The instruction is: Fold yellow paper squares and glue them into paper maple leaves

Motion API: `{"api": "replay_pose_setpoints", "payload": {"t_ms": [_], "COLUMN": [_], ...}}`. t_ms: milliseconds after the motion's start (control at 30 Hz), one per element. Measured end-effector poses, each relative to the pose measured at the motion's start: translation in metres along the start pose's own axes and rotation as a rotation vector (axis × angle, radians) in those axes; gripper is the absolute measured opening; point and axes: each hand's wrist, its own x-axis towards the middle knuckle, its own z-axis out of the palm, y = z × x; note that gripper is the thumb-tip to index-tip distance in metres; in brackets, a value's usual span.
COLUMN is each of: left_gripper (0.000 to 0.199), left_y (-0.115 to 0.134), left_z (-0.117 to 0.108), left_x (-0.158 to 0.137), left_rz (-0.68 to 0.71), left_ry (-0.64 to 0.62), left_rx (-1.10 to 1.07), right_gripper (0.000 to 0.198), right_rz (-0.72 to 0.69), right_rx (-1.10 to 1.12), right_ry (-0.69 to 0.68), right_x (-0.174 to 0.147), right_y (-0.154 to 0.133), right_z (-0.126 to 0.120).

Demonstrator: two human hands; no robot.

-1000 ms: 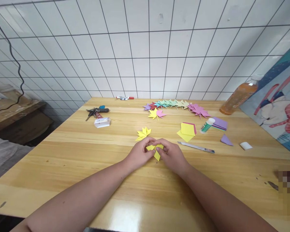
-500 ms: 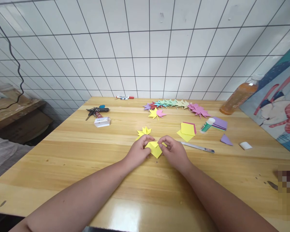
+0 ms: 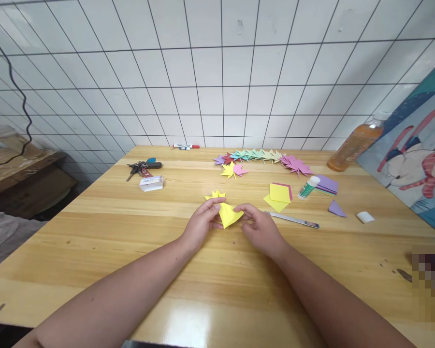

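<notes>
A folded piece of yellow paper is held a little above the wooden table, tilted, with one point facing down toward me. My left hand grips its left edge, thumb on top and fingers behind. At the upper right edge, the fingers of my right hand are closed on the paper, partly hiding that corner. Just beyond my left hand lies a yellow folded-paper star shape, partly covered by the fingers. To the right of my right hand rests a flat metal strip, which looks like a ruler.
Yellow paper squares, a glue stick, purple sheets and a white eraser-like block lie rightward. Behind are a row of folded-paper pieces and a bottle. Keys and a small white box sit left.
The yellow paper has been turned and tilted between my hands, its lower point shifting left. My left hand's fingers have moved further around its edge. The view has shifted slightly.
</notes>
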Motion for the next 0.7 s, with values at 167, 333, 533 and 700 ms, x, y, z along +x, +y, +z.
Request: {"api": "replay_pose_setpoints", "payload": {"t_ms": [167,333,533,700], "left_gripper": [0.047,0.036,0.027,0.023], "left_y": [-0.0034,-0.0063,-0.0067,-0.0078], "left_z": [0.0007,0.0035,0.0074,0.0082], "left_x": [0.0006,0.0018,0.0009,-0.0001], "left_rz": [0.024,0.035,0.083,0.106], "left_ry": [0.038,-0.005,-0.067,-0.071], "left_rx": [-0.006,0.100,0.209,0.282], "right_gripper": [0.021,0.011,0.025,0.022], "right_rz": [-0.022,-0.075,-0.009,0.153], "right_rx": [-0.037,-0.105,-0.026,0.150], "right_ry": [0.029,0.051,0.071,0.007], "right_x": [0.0031,0.0043,0.0046,0.0070], "right_y": [0.0025,0.0053,0.0011,0.0049], "right_z": [0.0029,0.0031,0.0037,0.0056]}}
